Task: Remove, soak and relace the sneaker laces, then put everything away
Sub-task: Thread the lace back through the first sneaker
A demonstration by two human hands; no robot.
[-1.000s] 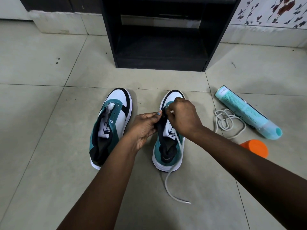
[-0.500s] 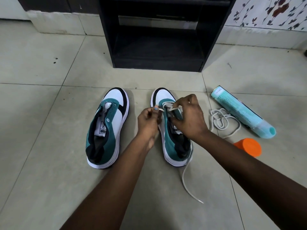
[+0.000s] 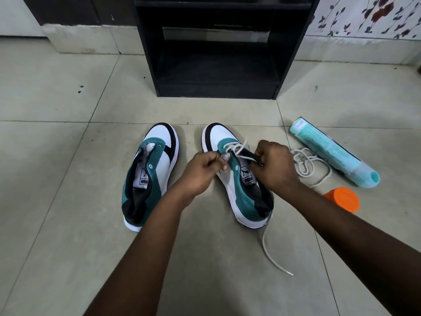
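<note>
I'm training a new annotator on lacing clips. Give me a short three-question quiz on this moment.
1. True or false: the left sneaker has a lace threaded through its eyelets.
2. The loose lace lies coiled on the floor between the right sneaker and: A) the teal bottle; B) the black cabinet; C) the left sneaker.
3. Fill in: beside the teal bottle's nozzle end lies an ______ cap.

Key: 1 false, its eyelets are bare. 2 A. 3 orange. Both the left hand and right hand work at the right sneaker's lace.
</note>
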